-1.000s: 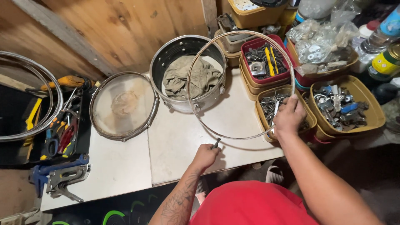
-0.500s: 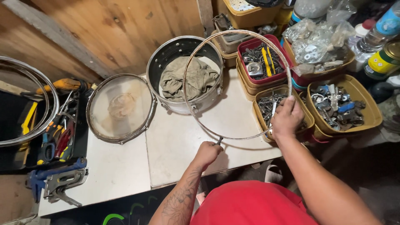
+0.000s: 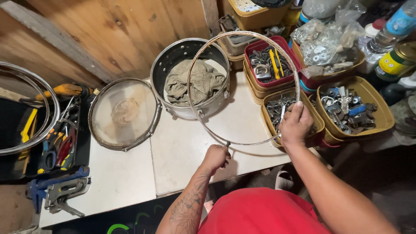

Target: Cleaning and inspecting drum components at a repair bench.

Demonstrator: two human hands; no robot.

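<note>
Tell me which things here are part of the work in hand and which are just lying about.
In hand:
metal hoop
left hand
right hand
drum shell with cloth
drumhead

Lying about:
trays of hardware
pliers
blue clamp
spare hoops

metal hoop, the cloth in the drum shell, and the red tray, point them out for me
metal hoop (image 3: 298, 78), head view, on its right-hand rim
cloth (image 3: 193, 82), head view, on its crumpled middle
red tray (image 3: 250, 80), head view, on its near left wall
</note>
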